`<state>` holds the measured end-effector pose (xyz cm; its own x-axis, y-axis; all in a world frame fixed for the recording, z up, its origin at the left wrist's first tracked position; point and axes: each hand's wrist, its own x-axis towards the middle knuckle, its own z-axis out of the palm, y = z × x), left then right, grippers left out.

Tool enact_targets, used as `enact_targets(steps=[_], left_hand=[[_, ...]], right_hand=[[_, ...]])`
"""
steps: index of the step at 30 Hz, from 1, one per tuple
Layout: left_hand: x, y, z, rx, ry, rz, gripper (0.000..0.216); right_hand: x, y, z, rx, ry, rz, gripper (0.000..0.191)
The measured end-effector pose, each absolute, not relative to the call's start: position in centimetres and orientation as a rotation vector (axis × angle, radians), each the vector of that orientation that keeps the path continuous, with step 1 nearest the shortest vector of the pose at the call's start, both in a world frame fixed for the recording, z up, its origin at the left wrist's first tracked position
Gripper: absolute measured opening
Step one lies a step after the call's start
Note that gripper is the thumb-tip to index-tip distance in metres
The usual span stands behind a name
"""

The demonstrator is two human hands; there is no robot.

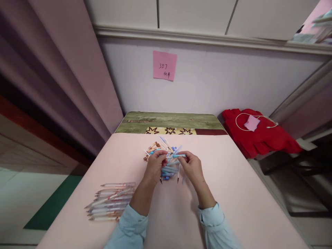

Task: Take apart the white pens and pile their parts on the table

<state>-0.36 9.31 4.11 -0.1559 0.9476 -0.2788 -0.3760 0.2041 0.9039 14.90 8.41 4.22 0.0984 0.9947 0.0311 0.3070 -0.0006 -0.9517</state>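
Pale-pink tabletop (249,214) runs out right of the fingers, side edge well apart. Pen bundle (111,202): left of fingers, nearer. Left hand (156,167) and right hand (192,167): fingertips pinched on opposite ends of a slim white-and-blue pen piece (178,155). Loose pen parts (169,169): beneath and just beyond fingers. Farther: green wood-patterned panel (171,120) past the far edge.
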Motion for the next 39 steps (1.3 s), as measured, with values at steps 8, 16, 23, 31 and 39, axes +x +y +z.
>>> enact_targets(steps=[8,16,23,31,39], left_hand=[[0.9,8.8,4.5,0.709,1.169,1.280,0.035],[-0.4,9.1,4.9,0.741,1.255,1.353,0.029],[1.4,8.5,5.3,0.784,1.187,1.430,0.036],[1.5,8.0,5.9,1.172,1.320,1.463,0.020],[0.5,8.5,6.1,0.795,1.284,1.512,0.028]], right_hand=[[14.5,8.6,4.7,-1.205,-0.972,1.301,0.033],[14.6,8.5,5.6,-1.146,-0.909,1.309,0.031],[13.8,8.4,5.3,-1.002,-0.634,1.450,0.030],[11.4,8.2,4.5,-0.717,-0.097,1.967,0.010],[12.3,8.4,3.9,-0.900,-0.463,1.730,0.025]])
